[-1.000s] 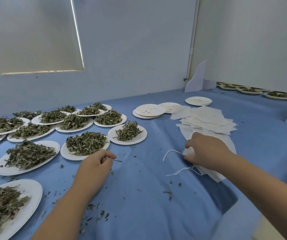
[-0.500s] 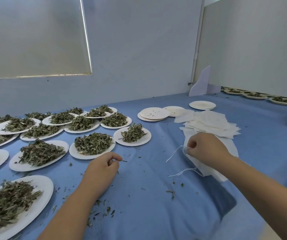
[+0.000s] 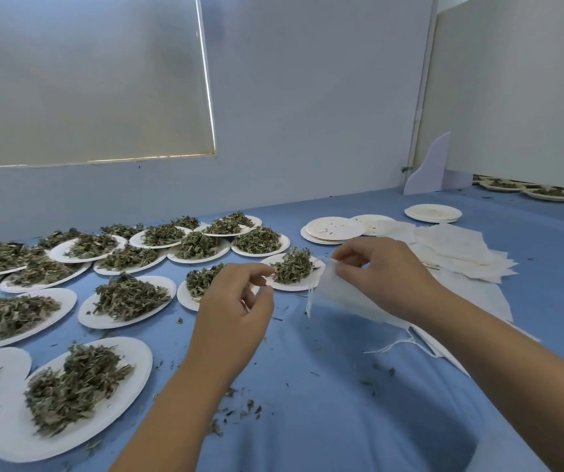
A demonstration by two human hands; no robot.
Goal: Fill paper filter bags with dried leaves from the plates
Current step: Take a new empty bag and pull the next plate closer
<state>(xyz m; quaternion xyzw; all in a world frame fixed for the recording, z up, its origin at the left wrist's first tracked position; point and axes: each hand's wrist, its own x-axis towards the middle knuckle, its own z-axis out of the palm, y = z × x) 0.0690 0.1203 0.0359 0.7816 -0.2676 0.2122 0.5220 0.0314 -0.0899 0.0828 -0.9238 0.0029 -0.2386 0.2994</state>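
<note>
My right hand [image 3: 379, 274] pinches the top edge of a white paper filter bag [image 3: 342, 294] and holds it lifted above the blue table, its strings [image 3: 309, 299] dangling. My left hand [image 3: 236, 301] hovers just left of the bag with loosely curled fingers and nothing visible in them. Directly behind both hands sits a white plate [image 3: 319, 267] heaped with dried leaves [image 3: 292, 265]. Several more plates of leaves [image 3: 127, 296] spread over the left of the table. A pile of flat filter bags [image 3: 461, 250] lies to the right.
Empty stacked plates [image 3: 335, 229] and another empty stack [image 3: 432, 212] sit at the back. More leaf plates [image 3: 549, 194] line the far right. Leaf crumbs [image 3: 239, 410] scatter over the blue cloth [image 3: 325, 386]. A loose string [image 3: 389, 347] trails below my right wrist.
My right hand has lifted a filter bag off the pile and brought it left toward the leaf plate. My left hand has risen from the cloth and moved toward the bag.
</note>
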